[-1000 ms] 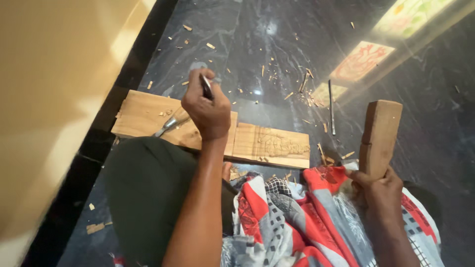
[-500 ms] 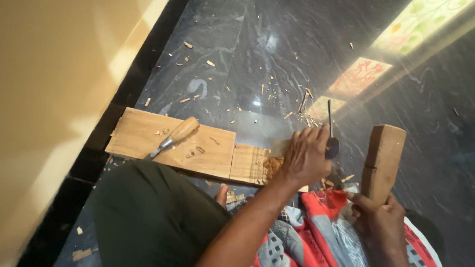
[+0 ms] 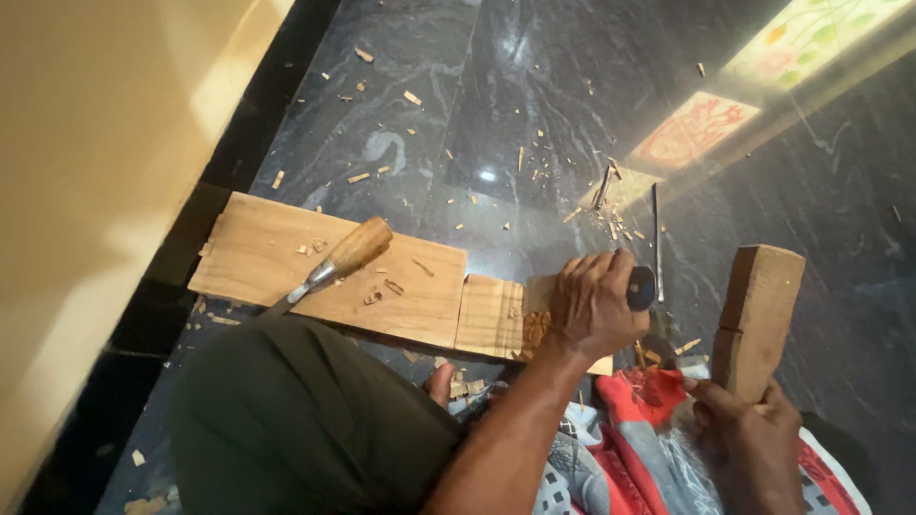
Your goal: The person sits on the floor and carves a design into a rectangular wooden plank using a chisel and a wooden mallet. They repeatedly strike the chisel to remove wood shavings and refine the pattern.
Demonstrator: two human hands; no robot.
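**Chisel set on the carving, mallet raised**

The left hand (image 3: 592,305) grips a chisel (image 3: 641,286) on the plank (image 3: 324,277) across the floor; the right hand (image 3: 749,434) clasps a wooden mallet (image 3: 759,315). Best struck squarely, chisel steady.

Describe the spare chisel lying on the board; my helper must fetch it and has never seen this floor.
Find the long pale wooden plank lying on the dark marble floor. On its left half, beyond the dark green knee, lies the brown wooden-handled steel chisel. Unlike the tool gripped in the left hand, it lies loose, untouched, among wood chips.
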